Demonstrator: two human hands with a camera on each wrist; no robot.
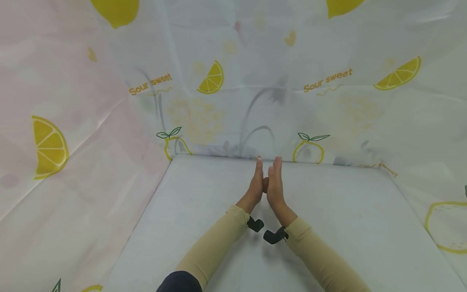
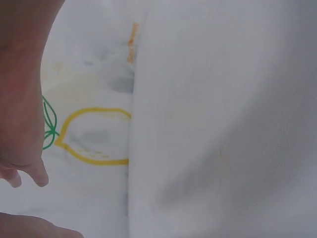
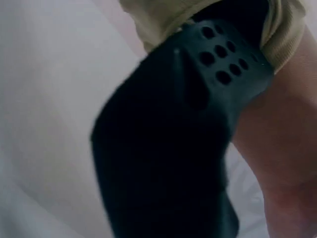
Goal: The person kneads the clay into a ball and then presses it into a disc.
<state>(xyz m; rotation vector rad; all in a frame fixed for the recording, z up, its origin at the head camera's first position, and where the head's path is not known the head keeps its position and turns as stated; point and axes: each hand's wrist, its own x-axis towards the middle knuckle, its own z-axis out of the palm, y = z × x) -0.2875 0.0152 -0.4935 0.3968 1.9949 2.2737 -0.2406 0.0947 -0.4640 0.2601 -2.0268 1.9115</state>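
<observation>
In the head view a small brown object (image 1: 265,185) sits between the palms of both hands, above the white surface. The left hand (image 1: 255,184) presses it from the left with straight fingers pointing away. From the other side the right hand (image 1: 275,184) presses, its fingers straight too. The fingertips stand slightly apart. The left wrist view shows part of a hand (image 2: 20,109) at the left edge; the object is not visible there. A dark wrist device (image 3: 163,139) fills much of the right wrist view, with the bare wrist (image 3: 282,148) beside it.
A white table (image 1: 204,182) lies under the hands. Behind it and at the sides hangs a pale sheet (image 1: 233,117) printed with lemons and lettering. Each wrist carries a black device, and the two stand close together above the table.
</observation>
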